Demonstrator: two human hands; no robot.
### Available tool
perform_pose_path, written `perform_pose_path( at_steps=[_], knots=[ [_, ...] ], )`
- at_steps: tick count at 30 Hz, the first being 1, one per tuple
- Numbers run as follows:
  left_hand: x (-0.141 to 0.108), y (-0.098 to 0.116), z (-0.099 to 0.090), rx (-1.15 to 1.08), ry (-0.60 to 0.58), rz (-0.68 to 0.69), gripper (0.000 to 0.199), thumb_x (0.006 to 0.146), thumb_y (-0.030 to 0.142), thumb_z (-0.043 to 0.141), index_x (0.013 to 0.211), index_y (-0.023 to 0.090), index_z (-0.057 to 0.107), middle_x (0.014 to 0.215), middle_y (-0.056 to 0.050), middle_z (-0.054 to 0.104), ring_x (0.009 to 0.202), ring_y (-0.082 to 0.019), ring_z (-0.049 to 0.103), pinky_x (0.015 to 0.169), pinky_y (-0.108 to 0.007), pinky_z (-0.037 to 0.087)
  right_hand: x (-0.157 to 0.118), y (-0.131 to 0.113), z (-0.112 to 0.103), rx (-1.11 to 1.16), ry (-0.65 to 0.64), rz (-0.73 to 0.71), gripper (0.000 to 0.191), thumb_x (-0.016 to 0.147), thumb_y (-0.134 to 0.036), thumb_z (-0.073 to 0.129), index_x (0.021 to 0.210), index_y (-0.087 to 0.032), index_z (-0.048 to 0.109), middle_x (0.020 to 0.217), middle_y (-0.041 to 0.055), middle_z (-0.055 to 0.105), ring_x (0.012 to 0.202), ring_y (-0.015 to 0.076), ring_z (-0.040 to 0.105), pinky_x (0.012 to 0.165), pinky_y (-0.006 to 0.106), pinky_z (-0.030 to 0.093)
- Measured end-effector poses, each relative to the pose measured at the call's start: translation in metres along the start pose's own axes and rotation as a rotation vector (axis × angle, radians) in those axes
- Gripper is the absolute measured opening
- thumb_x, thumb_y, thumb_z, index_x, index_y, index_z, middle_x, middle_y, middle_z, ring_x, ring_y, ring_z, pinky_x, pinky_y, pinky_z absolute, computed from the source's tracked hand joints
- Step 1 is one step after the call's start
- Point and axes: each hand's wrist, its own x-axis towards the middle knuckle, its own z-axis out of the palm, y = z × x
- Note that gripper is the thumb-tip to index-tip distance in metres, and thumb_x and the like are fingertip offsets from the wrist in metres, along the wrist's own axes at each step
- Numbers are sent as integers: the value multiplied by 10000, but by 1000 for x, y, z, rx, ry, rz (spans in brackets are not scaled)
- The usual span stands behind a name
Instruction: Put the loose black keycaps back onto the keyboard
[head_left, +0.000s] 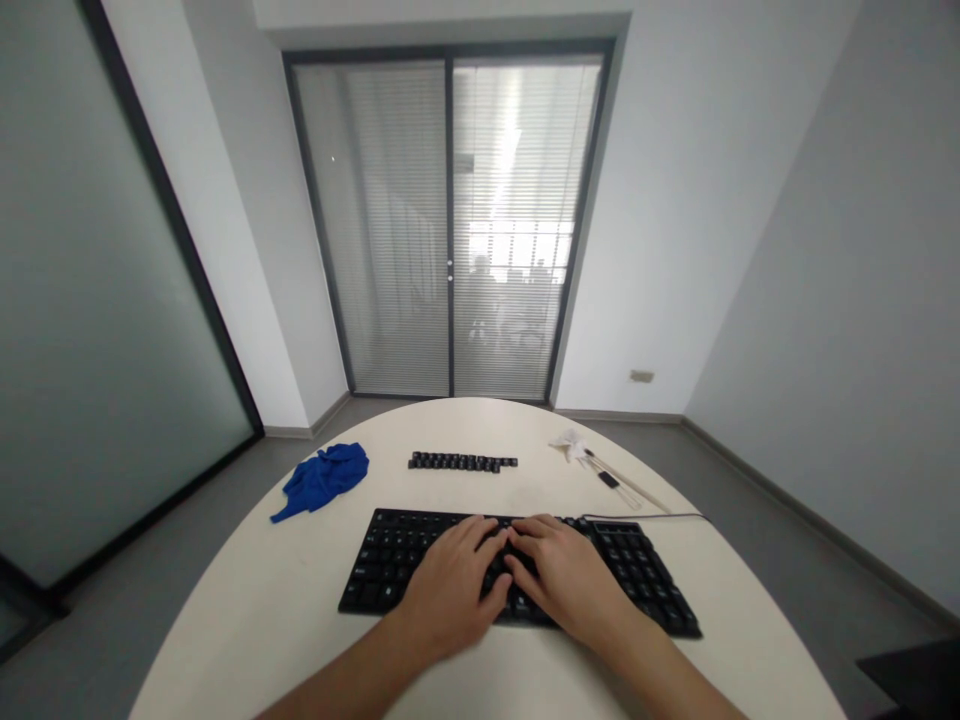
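Note:
A black keyboard [379, 560] lies near the front of the round table, with my two hands over its middle. My left hand [459, 575] rests on the keys with fingers stretched forward and thumb apart from the index finger. From the other side, my right hand [566, 570] reaches in with its fingers extended, the fingertips close to those of the left. Both hands cover the central keys, and any small piece under the fingertips is hidden. Beyond the keyboard, loose black keycaps [457, 462] are lined up in rows.
A crumpled blue cloth [326, 478] lies at the left of the pale table [262, 610]. At the back right are a white tissue [571, 443], thin stick-like tools [630, 480] and a small black-handled wire tool [609, 480]. A cable [645, 516] runs off the right edge.

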Motion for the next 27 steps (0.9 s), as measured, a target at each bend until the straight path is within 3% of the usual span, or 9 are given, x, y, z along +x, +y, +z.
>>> perform_pose_path(
  at_steps=[6,13,16,19,22,27],
  knots=[
    [2,3,-2,-11,-15,-25,459,907,267,570,1362,206,561,1417,-93,569,1313,-283,509,1128,-488,416,-3,-6,-2,-7,-31,18,281,945,-214,540,1170,-163,701,1221,114,692,1135,276,611,1011,417,469],
    [2,5,-4,-15,-11,-19,408,920,250,549,1325,205,579,1413,-96,568,1313,-284,507,1129,-485,407,-2,-6,5,7,-24,15,270,947,-234,532,1124,-151,718,1206,125,697,1130,278,617,1009,412,475],
    [9,3,-9,-65,-13,-32,349,936,222,515,1276,204,590,1330,-84,622,1239,-246,564,1087,-421,450,-1,-6,6,-12,-3,23,268,938,-225,540,1127,-129,705,1181,136,701,1109,284,627,999,424,483],
    [32,-6,-14,-47,-17,-95,294,940,179,485,1204,201,612,1190,-70,678,1085,-216,636,985,-362,511,-1,-5,8,-45,4,14,264,937,-226,542,1119,-115,699,1164,154,702,1097,303,634,986,445,491],
    [68,-22,-16,186,-26,-37,275,948,174,504,1190,199,632,1175,-80,675,1099,-240,614,961,-369,505,-1,-3,8,-41,7,-4,248,948,-248,540,1090,-126,703,1157,160,710,1084,303,648,979,439,498],
    [116,-48,-4,283,-52,-29,250,945,157,545,1172,189,645,1136,-117,666,1086,-286,581,904,-412,494,1,4,4,19,11,-4,235,961,-257,525,1094,-172,700,1148,123,729,1068,258,672,969,361,500]
  ],
)
